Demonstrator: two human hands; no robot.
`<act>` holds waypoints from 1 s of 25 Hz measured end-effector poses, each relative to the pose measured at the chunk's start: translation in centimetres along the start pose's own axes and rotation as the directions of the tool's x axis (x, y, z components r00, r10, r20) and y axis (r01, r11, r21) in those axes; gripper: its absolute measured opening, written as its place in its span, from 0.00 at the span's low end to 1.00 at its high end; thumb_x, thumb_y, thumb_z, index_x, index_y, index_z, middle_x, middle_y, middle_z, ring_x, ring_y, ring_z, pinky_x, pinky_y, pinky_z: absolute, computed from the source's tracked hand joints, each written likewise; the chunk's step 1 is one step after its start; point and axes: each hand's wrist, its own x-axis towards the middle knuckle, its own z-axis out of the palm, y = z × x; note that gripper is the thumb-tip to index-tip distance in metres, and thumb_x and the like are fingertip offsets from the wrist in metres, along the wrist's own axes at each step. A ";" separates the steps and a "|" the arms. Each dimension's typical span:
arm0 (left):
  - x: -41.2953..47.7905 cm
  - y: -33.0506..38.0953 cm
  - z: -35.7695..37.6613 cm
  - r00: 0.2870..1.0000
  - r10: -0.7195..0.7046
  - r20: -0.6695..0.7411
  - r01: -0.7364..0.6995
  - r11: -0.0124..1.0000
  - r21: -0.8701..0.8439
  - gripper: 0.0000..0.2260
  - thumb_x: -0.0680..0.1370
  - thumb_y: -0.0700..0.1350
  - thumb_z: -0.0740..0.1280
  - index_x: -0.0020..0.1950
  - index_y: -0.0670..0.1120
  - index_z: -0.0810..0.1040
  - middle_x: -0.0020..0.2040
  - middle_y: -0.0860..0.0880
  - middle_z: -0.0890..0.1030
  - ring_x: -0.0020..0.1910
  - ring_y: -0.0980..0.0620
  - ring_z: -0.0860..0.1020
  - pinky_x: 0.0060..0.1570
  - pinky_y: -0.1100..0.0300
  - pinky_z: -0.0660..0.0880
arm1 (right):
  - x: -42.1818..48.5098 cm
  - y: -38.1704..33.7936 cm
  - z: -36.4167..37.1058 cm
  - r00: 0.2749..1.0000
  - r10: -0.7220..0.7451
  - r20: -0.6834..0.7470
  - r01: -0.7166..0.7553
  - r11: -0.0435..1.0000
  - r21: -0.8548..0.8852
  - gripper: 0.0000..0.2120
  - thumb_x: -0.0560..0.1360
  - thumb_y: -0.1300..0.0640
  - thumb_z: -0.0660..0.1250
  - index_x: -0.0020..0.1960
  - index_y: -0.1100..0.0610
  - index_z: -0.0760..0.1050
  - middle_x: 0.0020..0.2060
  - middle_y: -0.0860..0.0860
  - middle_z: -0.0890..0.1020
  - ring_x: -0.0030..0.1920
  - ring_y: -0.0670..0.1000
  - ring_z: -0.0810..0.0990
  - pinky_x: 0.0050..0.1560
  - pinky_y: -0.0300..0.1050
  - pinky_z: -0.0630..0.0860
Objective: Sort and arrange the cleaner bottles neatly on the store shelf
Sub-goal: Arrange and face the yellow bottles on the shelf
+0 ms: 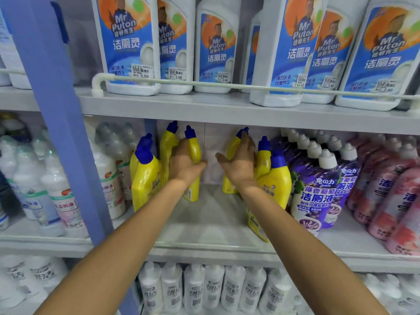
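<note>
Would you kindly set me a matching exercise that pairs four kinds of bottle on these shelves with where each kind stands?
Bottles:
1. yellow bottles with blue caps
2. purple bottles with white caps
3. white Mr Puton bottles
4. pink bottles

Places:
A. upper shelf, behind the white rail
B. far right of the middle shelf
C. middle shelf, on either side of a gap
D. middle shelf, between the yellow and the pink

Pairs: 1-C, 2-D, 3-A, 4-B
</note>
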 end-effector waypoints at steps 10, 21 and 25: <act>2.9 -2.6 3.0 0.975 0.087 -0.205 -0.109 0.989 -0.099 0.18 0.71 0.37 0.71 0.60 0.43 0.75 0.52 0.44 0.80 0.51 0.40 0.78 0.48 0.50 0.76 | 3.9 2.9 3.1 0.987 0.158 -0.022 -0.160 0.976 -0.145 0.33 0.72 0.47 0.77 0.69 0.60 0.69 0.65 0.60 0.74 0.63 0.64 0.76 0.62 0.57 0.75; -1.9 -5.6 1.7 0.997 0.069 0.025 -0.051 0.894 -0.445 0.20 0.73 0.47 0.76 0.60 0.56 0.72 0.54 0.53 0.82 0.54 0.52 0.82 0.56 0.48 0.80 | -3.8 3.5 2.0 0.978 0.061 0.197 -0.087 0.988 0.127 0.46 0.66 0.46 0.81 0.77 0.52 0.62 0.68 0.53 0.75 0.68 0.55 0.76 0.66 0.57 0.76; -3.5 -7.1 2.6 0.997 0.077 -0.001 -0.071 0.903 -0.424 0.15 0.75 0.45 0.74 0.58 0.54 0.72 0.49 0.56 0.82 0.47 0.59 0.82 0.51 0.51 0.80 | -5.8 4.7 3.2 0.988 0.148 0.043 -0.153 0.979 0.133 0.40 0.69 0.51 0.81 0.74 0.52 0.64 0.68 0.52 0.77 0.67 0.54 0.77 0.67 0.54 0.76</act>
